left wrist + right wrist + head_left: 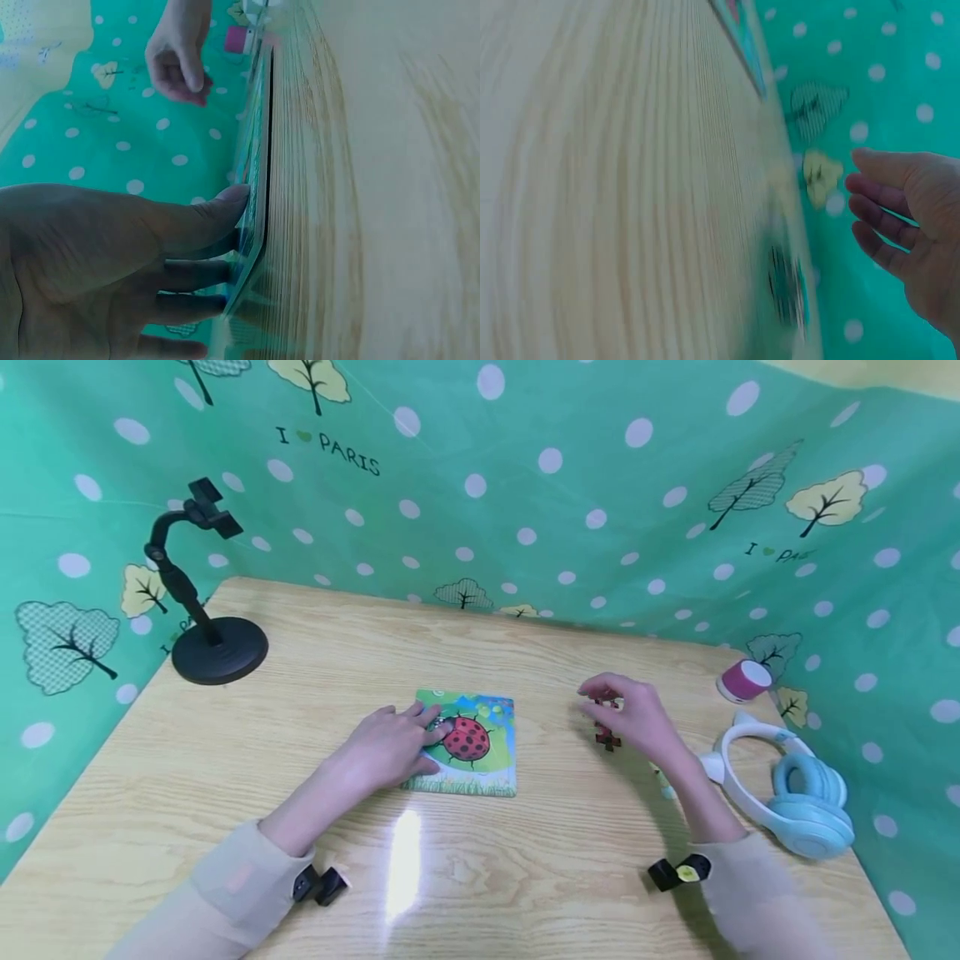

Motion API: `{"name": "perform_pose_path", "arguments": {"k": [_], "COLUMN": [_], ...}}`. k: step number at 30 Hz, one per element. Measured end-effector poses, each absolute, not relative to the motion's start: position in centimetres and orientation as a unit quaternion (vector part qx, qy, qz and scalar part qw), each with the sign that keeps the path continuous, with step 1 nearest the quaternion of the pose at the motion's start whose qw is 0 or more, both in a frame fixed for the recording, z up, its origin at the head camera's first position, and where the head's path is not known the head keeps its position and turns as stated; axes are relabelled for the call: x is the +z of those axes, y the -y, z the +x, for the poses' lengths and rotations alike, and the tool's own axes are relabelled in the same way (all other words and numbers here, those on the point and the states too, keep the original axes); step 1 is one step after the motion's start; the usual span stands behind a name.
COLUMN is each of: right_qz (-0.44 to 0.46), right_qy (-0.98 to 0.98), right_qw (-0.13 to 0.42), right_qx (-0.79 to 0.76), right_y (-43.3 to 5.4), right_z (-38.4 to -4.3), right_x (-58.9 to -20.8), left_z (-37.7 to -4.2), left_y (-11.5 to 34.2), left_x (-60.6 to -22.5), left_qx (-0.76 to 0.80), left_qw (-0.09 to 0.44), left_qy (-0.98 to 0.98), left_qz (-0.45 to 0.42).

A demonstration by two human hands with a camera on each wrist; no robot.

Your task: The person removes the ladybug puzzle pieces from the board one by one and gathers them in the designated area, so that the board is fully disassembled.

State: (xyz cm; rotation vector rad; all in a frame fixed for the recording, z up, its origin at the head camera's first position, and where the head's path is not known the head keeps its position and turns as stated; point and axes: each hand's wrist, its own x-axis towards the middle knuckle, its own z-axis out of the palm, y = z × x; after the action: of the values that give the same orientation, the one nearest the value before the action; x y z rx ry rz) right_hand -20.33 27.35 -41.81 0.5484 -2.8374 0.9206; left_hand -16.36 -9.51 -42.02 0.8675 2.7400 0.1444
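The left hand (393,747) lies on the ladybug board (476,747), with its fingers spread out and its thumb near the front edge. It presses on the board and does not grab it. The board lies flat on the table (480,643), in front of the person. The right hand (637,714) is up in the air, with its fingers softly bent. In the right wrist view there is nothing between its thumb and fingers, so I think it holds nothing. Under it, on the table, are small dark red bits (608,740), well apart from the board. They are partly hidden by the hand, so I cannot tell how many there are. A pale bit (664,783) pokes out by the right arm. The blue headphones (810,814) lie near that arm too. I think the arm could bump the headphones or push the pale bit away if it swings out or drops low. The dark red bits look small and thin, so fingertips might slip off them or knock them about. If the left hand pushes sideways, the board could slide on the smooth table
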Motion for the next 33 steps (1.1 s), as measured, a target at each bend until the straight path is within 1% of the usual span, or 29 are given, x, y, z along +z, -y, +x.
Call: {"name": "perform_pose_path", "arguments": {"k": [2,7,13,17,21,27,33], "right_qz": [0.186,0.214,0.266,0.287,0.295,0.307,0.319], "right_qy": [0.929,0.915,0.896,0.886,0.885,0.884,0.88], "right_qw": [0.049,0.014,-0.046,-0.08,-0.11,-0.148,-0.156], "right_qx": [0.315,0.341,0.354,0.355,0.342,0.319,0.316], "right_y": [-25.8,-22.3,-18.2,-16.2,-15.1,-14.5,-14.4], "right_z": [-20.2,-19.9,-19.3,-18.8,-18.3,-17.7,-17.4], "right_x": [-41.8,-42.0,-42.4,-42.7,-43.0,-43.4,-43.7], "left_z": [-16.4,-16.4,-16.5,-16.4,-16.3,-16.4,-16.4], "left_y": [9.3,9.0,9.0,9.2,9.5,9.6,9.5], "left_x": [-42.0,-42.1,-42.2,-42.1,-42.0,-42.0,-42.0], "left_qx": [0.05,0.052,0.044,0.048,0.047,0.041,0.044], "left_qw": [0.129,0.126,0.116,0.122,0.125,0.113,0.111], "left_qy": [-0.944,-0.945,-0.947,-0.948,-0.947,-0.946,-0.946], "left_qz": [0.3,0.298,0.296,0.291,0.293,0.302,0.303]}}
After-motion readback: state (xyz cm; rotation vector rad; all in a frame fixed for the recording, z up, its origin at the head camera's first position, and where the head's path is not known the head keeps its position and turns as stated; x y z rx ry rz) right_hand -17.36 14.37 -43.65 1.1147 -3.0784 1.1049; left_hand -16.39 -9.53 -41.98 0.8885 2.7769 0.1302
